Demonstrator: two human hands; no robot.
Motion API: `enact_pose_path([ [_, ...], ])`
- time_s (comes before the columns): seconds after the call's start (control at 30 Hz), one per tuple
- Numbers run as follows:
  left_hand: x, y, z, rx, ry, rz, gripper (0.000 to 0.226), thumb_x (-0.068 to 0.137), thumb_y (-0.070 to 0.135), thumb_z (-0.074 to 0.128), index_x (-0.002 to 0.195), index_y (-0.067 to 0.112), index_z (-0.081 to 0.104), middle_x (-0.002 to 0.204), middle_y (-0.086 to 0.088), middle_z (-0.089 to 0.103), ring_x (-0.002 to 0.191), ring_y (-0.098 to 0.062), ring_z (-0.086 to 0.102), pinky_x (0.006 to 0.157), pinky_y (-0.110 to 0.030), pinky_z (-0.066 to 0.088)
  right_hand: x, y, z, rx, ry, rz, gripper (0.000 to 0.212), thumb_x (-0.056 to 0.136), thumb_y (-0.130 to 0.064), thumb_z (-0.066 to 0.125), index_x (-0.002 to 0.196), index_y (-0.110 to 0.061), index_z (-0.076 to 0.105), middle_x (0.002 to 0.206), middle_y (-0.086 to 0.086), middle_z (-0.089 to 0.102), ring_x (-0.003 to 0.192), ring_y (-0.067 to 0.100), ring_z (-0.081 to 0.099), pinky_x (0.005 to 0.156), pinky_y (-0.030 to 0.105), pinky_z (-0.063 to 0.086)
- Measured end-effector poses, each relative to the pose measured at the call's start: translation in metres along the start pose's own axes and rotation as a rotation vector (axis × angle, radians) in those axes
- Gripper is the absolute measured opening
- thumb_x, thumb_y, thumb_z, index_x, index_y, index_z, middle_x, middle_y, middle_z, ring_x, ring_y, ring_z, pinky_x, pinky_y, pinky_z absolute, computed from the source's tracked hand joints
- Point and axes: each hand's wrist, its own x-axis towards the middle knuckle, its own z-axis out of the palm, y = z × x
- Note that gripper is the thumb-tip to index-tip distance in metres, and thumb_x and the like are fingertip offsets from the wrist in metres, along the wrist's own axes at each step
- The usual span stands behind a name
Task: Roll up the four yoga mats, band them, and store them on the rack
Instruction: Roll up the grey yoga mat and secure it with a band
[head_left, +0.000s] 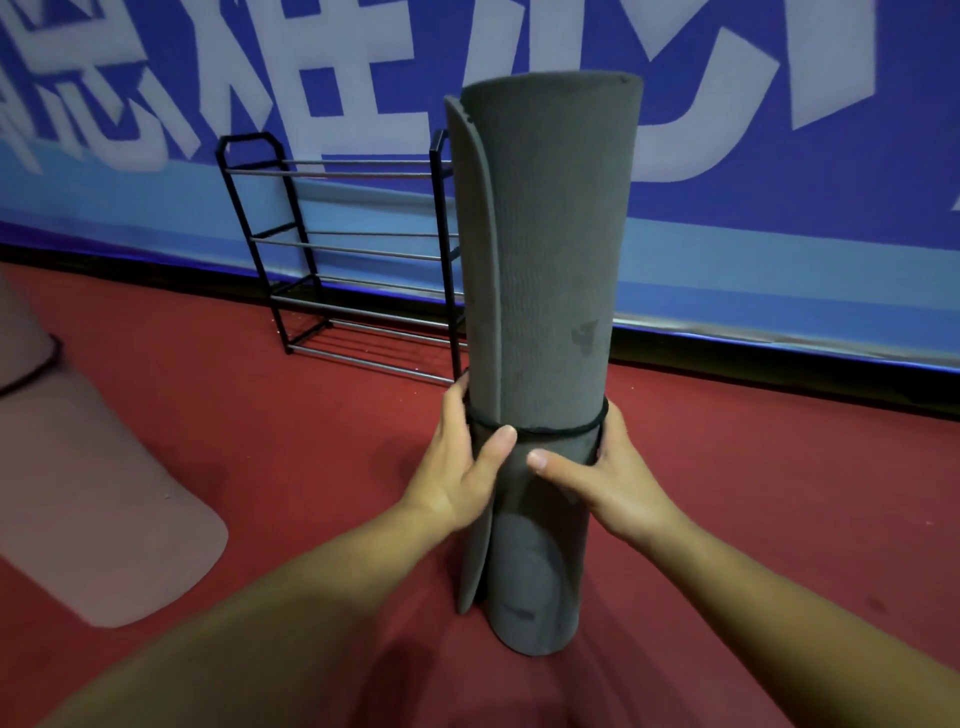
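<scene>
Grey yoga mat (545, 260): rolled, upright on red floor (779, 493), black band (561, 430) around it; left hand (462, 467) and right hand (613, 478) clasp it there. Pink mat (104, 493) lies nearby; rack (291, 291) behind holds no mats yet.

Of the person only two bare arms show: the left forearm (311, 597) with the left hand (460, 467), and the right forearm (779, 597) with the right hand (621, 480). Each arm is uncovered as far up as the view reaches. The thumbnails (505, 434) are plain and cut short.
</scene>
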Motion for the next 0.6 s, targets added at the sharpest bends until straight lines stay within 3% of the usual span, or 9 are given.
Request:
enact_pose_path([
  [0.1,0.009,0.003,0.002,-0.056,0.042,0.038,0.105,0.079,0.085,0.049,0.147,0.009,0.028,0.145,-0.005,0.047,0.135,-0.012,0.046,0.111,-0.036,0.040,0.010,-0.008,-0.003,0.017,0.057,-0.005,0.143,0.053,-0.062,0.087,0.161,-0.030,0.000,0.156,-0.013,0.039,0.140,-0.001,0.043,0.119,0.034,0.037],
  [0.13,0.009,0.004,0.007,-0.085,0.062,0.053,0.106,0.080,0.085,0.048,0.149,0.008,0.028,0.148,-0.006,0.045,0.139,-0.013,0.044,0.113,-0.036,0.038,0.015,-0.010,-0.005,0.024,0.089,-0.018,0.143,0.054,-0.064,0.086,0.162,-0.032,-0.002,0.157,-0.012,0.039,0.139,0.000,0.044,0.118,0.034,0.038],
  [0.2,0.006,0.003,0.023,-0.123,0.134,0.049,0.096,0.088,0.075,0.045,0.155,0.009,0.025,0.154,-0.006,0.040,0.144,-0.015,0.039,0.117,-0.038,0.034,0.019,-0.008,-0.004,0.003,0.113,-0.055,0.124,0.061,-0.064,0.083,0.160,-0.031,0.017,0.149,-0.017,0.049,0.134,-0.002,0.050,0.113,0.033,0.042],
  [0.3,-0.002,-0.002,0.045,-0.188,0.299,-0.025,0.077,0.094,0.057,0.039,0.154,0.010,0.028,0.153,-0.004,0.044,0.140,-0.011,0.044,0.114,-0.038,0.037,0.012,0.011,0.002,-0.028,0.104,-0.053,0.106,0.065,-0.063,0.083,0.151,-0.030,0.032,0.138,-0.023,0.057,0.127,-0.007,0.053,0.102,0.018,0.047],
  [0.37,-0.006,-0.009,0.049,-0.195,0.334,-0.011,0.072,0.094,0.051,0.040,0.151,0.008,0.032,0.149,-0.007,0.048,0.136,-0.014,0.048,0.110,-0.034,0.040,0.003,0.027,0.004,-0.028,0.107,-0.031,0.108,0.060,-0.066,0.082,0.149,-0.029,0.032,0.136,-0.024,0.056,0.124,-0.012,0.054,0.100,0.017,0.048],
  [0.43,-0.011,-0.018,0.049,-0.207,0.309,0.024,0.070,0.093,0.045,0.043,0.149,0.005,0.033,0.146,-0.008,0.050,0.135,-0.015,0.049,0.108,-0.028,0.040,-0.003,0.033,0.005,-0.005,0.118,-0.011,0.114,0.059,-0.067,0.082,0.152,-0.026,0.029,0.140,-0.021,0.054,0.125,-0.011,0.053,0.108,0.027,0.048],
  [0.5,-0.016,-0.024,0.048,-0.230,0.293,0.052,0.072,0.093,0.043,0.047,0.150,0.002,0.030,0.148,-0.003,0.048,0.137,-0.012,0.046,0.109,-0.023,0.037,-0.004,0.032,0.005,0.013,0.127,-0.021,0.128,0.060,-0.063,0.083,0.160,-0.023,0.014,0.151,-0.017,0.046,0.134,-0.009,0.046,0.115,0.030,0.041],
  [0.6,-0.022,-0.030,0.052,-0.226,0.240,0.076,0.088,0.093,0.061,0.051,0.156,0.009,0.020,0.156,0.006,0.041,0.143,-0.012,0.040,0.115,-0.029,0.035,-0.007,0.037,0.004,0.041,0.127,-0.018,0.125,0.065,-0.058,0.084,0.161,-0.027,0.009,0.152,-0.022,0.044,0.137,-0.008,0.044,0.115,0.029,0.039],
])
